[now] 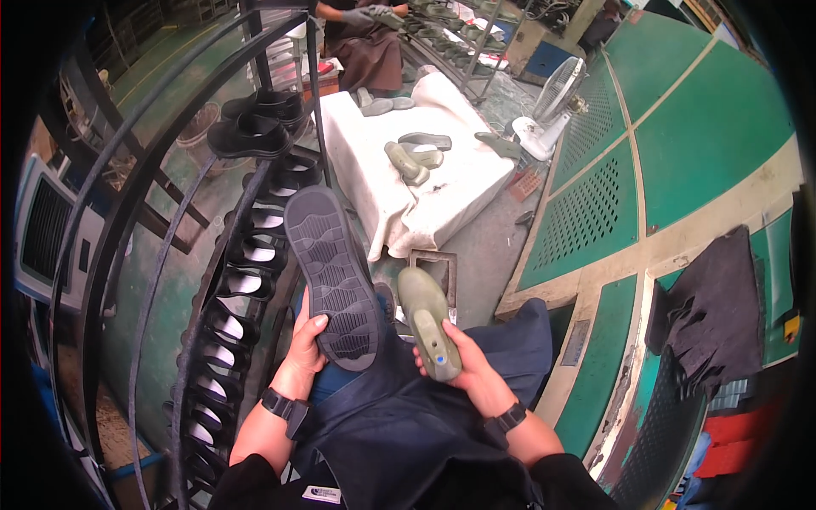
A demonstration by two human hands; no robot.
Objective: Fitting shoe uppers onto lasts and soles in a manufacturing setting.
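L hand (306,340) was gripping a dark shoe (331,280) by its near end, tread up, thumb on the sole. R hand (467,361) had a green last (425,310) by the holed end, just right of the shoe. IMO a firm grip w/ both, kept apart to avoid scuffs, was best. More lasts (406,164) sat on the bench (348,144) ahead of the hands, fwiw.

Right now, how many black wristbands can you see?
2: one black wristband on the left wrist, another on the right wrist. The distant worker's gloves could hide more.
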